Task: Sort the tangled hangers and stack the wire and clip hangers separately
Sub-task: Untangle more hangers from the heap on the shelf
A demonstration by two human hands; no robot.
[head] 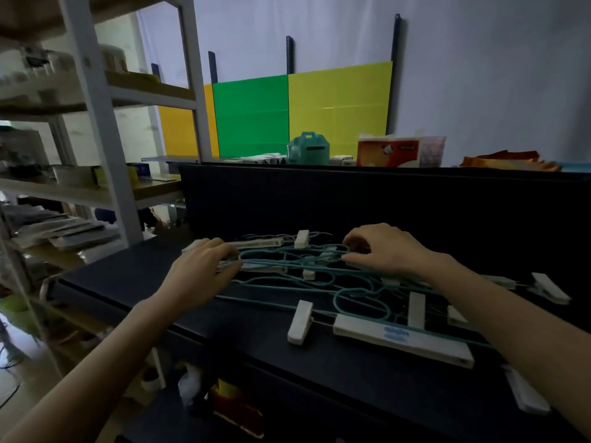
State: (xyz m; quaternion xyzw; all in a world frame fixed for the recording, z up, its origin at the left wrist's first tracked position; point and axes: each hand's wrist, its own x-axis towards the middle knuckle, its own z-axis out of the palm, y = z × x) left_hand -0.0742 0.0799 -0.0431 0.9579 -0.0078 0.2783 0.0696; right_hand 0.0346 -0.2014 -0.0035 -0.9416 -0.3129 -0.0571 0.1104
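A tangle of teal wire hangers (323,276) and white clip hangers lies on a dark table (319,372). One white clip hanger (403,340) with a long bar and a clip (300,321) lies nearest me. My left hand (198,270) rests on the pile's left end, fingers closed around teal wires and a white bar (265,268). My right hand (383,247) sits on the far right of the tangle, fingertips pinching teal wire. More white clips (550,287) lie at the right.
A dark panel (351,199) rises behind the table. Beyond it stand a teal box (308,150), a red-and-white pack (388,151) and coloured sheets on the wall. A white shelf rack (96,123) full of items stands at the left.
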